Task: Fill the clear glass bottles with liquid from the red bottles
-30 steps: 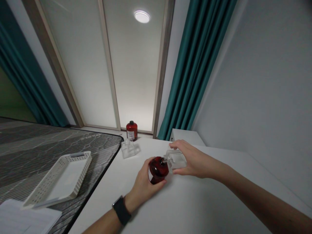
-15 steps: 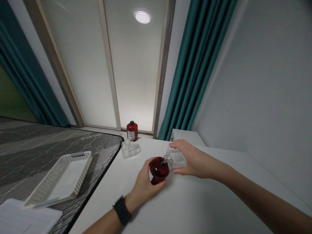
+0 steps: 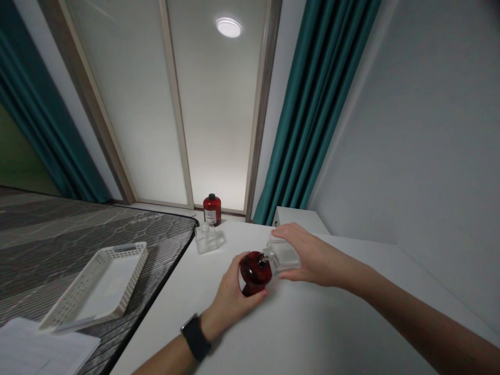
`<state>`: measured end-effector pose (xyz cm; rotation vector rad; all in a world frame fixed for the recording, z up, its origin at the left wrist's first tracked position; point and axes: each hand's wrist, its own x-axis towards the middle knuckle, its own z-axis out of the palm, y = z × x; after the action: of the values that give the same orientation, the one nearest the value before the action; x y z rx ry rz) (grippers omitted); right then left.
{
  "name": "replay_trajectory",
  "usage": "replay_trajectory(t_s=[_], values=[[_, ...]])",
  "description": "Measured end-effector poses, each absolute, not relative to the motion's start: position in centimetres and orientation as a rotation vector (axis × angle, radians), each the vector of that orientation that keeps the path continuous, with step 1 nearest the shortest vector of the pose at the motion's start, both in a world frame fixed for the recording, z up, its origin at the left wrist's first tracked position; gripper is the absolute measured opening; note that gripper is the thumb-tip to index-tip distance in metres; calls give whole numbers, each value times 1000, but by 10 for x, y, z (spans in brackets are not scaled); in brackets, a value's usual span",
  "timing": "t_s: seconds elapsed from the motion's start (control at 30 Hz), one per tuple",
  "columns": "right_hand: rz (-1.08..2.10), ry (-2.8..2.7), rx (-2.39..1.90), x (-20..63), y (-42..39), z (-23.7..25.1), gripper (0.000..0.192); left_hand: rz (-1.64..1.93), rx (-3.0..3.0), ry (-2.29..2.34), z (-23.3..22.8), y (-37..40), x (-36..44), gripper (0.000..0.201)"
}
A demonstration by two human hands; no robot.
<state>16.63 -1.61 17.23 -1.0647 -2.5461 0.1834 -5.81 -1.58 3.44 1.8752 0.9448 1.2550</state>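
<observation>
My left hand (image 3: 230,291) is wrapped round a dark red bottle (image 3: 255,273) with a pale label on its side, just above the white table. In my right hand (image 3: 304,255) is a clear square bottle (image 3: 284,256), tipped onto its side. Its neck points left and meets the mouth of the red bottle; whether any liquid passes between them I cannot make out. Farther back on the table are a second red bottle (image 3: 212,211) with a black cap, standing upright, and another clear glass bottle (image 3: 207,238) in front of it.
The white table (image 3: 312,323) lies under both hands. On the left, a dark grey patterned surface (image 3: 164,229) carries a white perforated basket (image 3: 128,281) and sheets of paper (image 3: 47,349). A white box-like cabinet (image 3: 302,220) stands beyond the table, near a teal curtain (image 3: 308,125).
</observation>
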Motion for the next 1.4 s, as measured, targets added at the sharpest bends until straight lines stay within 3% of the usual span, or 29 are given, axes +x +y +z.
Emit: replay_trajectory(t_s=[1.4], values=[[102, -2617, -934, 170, -15, 175, 73, 1260, 1866, 910, 34, -16, -57, 69]])
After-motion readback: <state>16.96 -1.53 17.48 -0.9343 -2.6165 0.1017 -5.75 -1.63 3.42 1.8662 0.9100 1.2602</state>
